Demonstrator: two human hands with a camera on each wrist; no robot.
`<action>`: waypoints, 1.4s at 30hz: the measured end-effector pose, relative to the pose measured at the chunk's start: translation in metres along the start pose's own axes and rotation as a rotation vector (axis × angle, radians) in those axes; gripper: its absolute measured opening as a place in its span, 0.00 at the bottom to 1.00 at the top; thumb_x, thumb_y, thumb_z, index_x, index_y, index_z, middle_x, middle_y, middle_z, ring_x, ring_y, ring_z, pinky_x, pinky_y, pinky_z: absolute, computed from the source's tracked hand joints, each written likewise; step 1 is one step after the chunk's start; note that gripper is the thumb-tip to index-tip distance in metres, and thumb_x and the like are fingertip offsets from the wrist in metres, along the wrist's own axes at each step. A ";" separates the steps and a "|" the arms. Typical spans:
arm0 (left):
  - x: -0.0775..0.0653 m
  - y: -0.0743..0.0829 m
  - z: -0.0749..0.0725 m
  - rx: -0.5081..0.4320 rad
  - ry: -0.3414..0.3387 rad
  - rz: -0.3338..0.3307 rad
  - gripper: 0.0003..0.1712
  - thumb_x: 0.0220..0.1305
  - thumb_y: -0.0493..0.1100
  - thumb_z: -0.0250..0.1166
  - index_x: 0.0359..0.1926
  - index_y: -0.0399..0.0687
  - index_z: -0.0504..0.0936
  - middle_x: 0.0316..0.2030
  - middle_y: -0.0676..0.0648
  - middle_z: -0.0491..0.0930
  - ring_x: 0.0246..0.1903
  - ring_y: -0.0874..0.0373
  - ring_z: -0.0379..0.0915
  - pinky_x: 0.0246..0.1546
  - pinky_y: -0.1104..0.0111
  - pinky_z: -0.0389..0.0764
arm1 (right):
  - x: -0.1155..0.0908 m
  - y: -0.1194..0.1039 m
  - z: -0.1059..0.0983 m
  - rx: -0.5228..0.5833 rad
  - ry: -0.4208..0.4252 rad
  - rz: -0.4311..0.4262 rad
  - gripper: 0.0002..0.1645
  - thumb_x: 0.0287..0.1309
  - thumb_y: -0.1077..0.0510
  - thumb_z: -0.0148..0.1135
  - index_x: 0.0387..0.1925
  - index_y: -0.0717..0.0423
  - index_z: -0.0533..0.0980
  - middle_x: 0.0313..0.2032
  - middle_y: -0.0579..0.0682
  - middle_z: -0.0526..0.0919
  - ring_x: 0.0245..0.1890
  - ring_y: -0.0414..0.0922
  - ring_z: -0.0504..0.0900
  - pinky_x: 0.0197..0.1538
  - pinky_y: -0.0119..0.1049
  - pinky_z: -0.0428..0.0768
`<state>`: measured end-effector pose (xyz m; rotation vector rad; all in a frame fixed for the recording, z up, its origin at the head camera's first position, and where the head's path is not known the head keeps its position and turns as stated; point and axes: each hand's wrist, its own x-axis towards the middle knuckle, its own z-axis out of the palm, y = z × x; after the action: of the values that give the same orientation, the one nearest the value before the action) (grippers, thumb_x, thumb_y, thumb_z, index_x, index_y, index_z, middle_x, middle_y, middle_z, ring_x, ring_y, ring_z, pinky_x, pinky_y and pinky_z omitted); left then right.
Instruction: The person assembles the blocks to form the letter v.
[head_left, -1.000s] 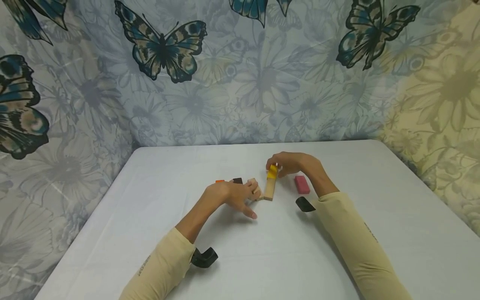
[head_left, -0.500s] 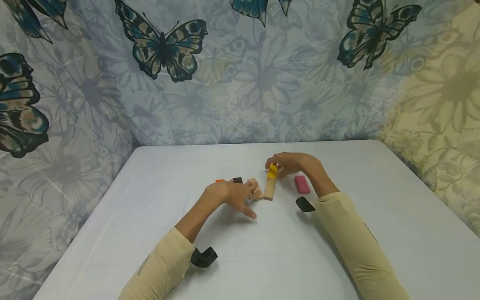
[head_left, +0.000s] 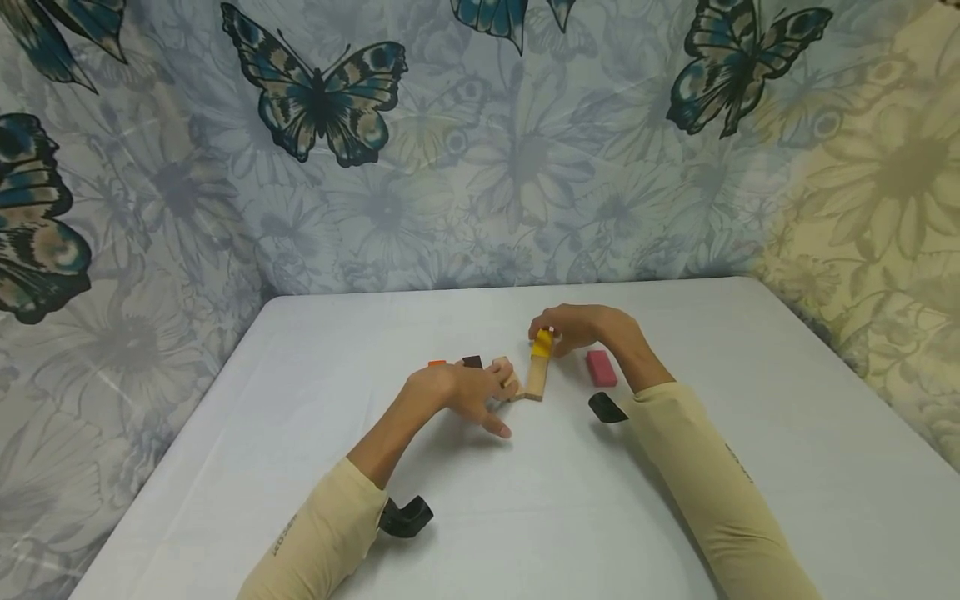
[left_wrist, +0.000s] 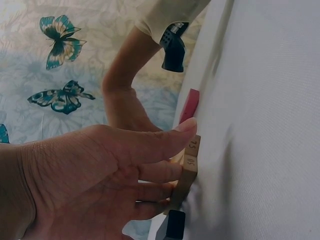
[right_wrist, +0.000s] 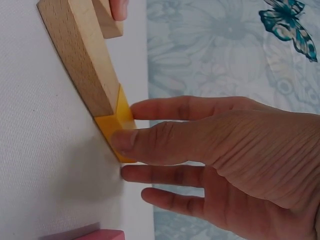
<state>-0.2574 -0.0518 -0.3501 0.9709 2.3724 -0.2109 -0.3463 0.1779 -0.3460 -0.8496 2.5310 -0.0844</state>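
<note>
My right hand (head_left: 573, 327) pinches a small yellow block (head_left: 542, 343) between thumb and index finger. In the right wrist view that yellow block (right_wrist: 107, 129) meets the end of a long plain wooden block (right_wrist: 77, 57) lying on the table. My left hand (head_left: 468, 392) has its fingers on another wooden block (left_wrist: 186, 180), its thumb held out apart from it. Printed numbers mark the ends of the wooden blocks in the left wrist view. A dark block (head_left: 472, 362) and an orange block (head_left: 437, 363) sit just beyond the left hand, partly hidden by it.
A pink block (head_left: 602, 368) lies right of the wooden ones, near the right wrist. Black wrist devices (head_left: 406, 517) stick out from both sleeves. The white-covered table (head_left: 480, 533) ends at a butterfly-patterned cloth backdrop (head_left: 450, 208).
</note>
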 end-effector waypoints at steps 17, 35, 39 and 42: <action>-0.001 0.000 -0.001 0.002 0.002 0.000 0.49 0.72 0.71 0.58 0.84 0.60 0.52 0.86 0.48 0.38 0.83 0.53 0.49 0.80 0.46 0.60 | -0.001 -0.001 0.000 0.034 -0.012 0.029 0.31 0.69 0.63 0.65 0.71 0.49 0.71 0.67 0.59 0.77 0.64 0.57 0.77 0.70 0.59 0.75; -0.001 0.000 -0.001 0.016 -0.001 0.005 0.50 0.72 0.71 0.57 0.84 0.59 0.51 0.86 0.48 0.37 0.84 0.53 0.45 0.78 0.47 0.63 | -0.004 -0.001 0.001 0.032 -0.013 0.033 0.33 0.68 0.62 0.66 0.71 0.47 0.71 0.67 0.59 0.77 0.65 0.57 0.76 0.70 0.60 0.74; -0.001 0.000 -0.001 0.008 -0.007 0.001 0.50 0.72 0.71 0.57 0.85 0.59 0.50 0.86 0.48 0.35 0.83 0.51 0.50 0.78 0.46 0.64 | -0.004 -0.002 0.000 0.038 -0.015 0.039 0.32 0.68 0.62 0.67 0.71 0.48 0.71 0.68 0.59 0.76 0.67 0.58 0.75 0.71 0.61 0.73; -0.001 0.000 0.000 0.005 -0.009 0.002 0.50 0.72 0.71 0.58 0.85 0.59 0.50 0.86 0.48 0.35 0.82 0.50 0.52 0.77 0.46 0.64 | -0.004 -0.002 0.001 0.032 -0.021 0.044 0.31 0.68 0.61 0.67 0.70 0.48 0.72 0.68 0.58 0.76 0.67 0.58 0.74 0.71 0.61 0.73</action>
<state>-0.2573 -0.0523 -0.3494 0.9724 2.3635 -0.2200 -0.3421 0.1780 -0.3447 -0.7782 2.5201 -0.1013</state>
